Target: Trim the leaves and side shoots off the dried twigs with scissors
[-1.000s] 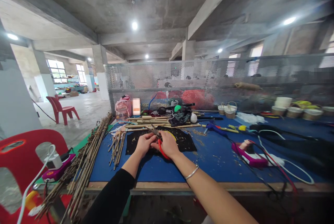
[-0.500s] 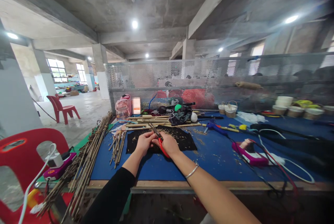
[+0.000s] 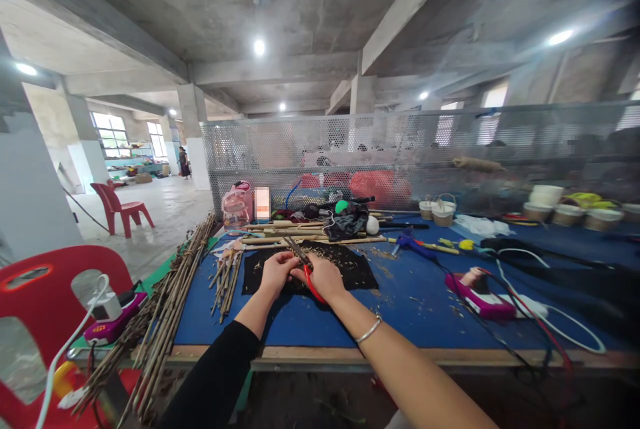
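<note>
My right hand (image 3: 324, 276) is closed round red-handled scissors (image 3: 306, 271), whose dark blades point up and left. My left hand (image 3: 275, 273) sits right beside it, fingers pinched on a small thin piece at the blades; I cannot make out what it is. Both hands hover over a black cloth (image 3: 350, 267) littered with shavings, laid on the blue table top (image 3: 415, 309). A silver bangle circles my right wrist, and a black sleeve covers my left forearm.
Long twig bundles (image 3: 170, 295) lie along the table's left edge, short sticks (image 3: 226, 275) beside the cloth. A pink glue gun (image 3: 480, 295) with cables sits right. Bamboo rods, a pink bottle (image 3: 236, 210) and small baskets (image 3: 440, 210) line the mesh fence. Red chairs (image 3: 35, 282) stand left.
Both hands have edged slightly away from me over the black cloth, still together with the scissors. A person has come into view far off on the left.
</note>
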Motion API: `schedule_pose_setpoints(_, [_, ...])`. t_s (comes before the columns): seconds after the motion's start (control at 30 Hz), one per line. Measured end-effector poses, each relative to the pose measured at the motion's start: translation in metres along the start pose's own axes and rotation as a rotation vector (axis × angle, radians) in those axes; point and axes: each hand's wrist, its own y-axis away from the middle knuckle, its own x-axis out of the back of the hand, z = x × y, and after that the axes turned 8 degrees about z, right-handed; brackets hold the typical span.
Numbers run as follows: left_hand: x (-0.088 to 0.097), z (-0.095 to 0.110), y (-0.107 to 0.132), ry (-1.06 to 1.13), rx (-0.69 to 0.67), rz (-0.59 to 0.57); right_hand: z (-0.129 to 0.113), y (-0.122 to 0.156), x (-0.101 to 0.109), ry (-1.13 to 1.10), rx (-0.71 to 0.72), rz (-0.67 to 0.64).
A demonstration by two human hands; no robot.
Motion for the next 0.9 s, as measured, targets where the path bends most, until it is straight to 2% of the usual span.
schedule_pose_setpoints(0.13, [0.0007, 0.0003, -0.0001, 0.003, -0.044, 0.004, -0.0002, 0.0009, -0.0009, -0.007, 0.05, 0.033])
schedule_pose_setpoints(0.23, [0.0019, -0.001, -0.0013, -0.018, -0.054, 0.026, -0.0017, 0.0007, 0.0012, -0.02, 0.024, 0.011])
schedule_pose_setpoints(0.43, [0.0008, -0.0011, 0.0007, 0.077, 0.071, -0.107, -0.0023, -0.0001, 0.006, -0.043, -0.032, 0.025])
schedule_pose_setpoints(0.73, [-0.001, 0.0005, 0.0037, 0.084, 0.062, -0.126, 0.0032, -0.0024, -0.0001, -0.027, 0.056, 0.097])
schedule_pose_setpoints(0.9, [-0.0021, 0.0023, 0.0056, 0.068, 0.043, -0.125, 0.0015, -0.002, 0.0032, -0.048, 0.018, 0.037])
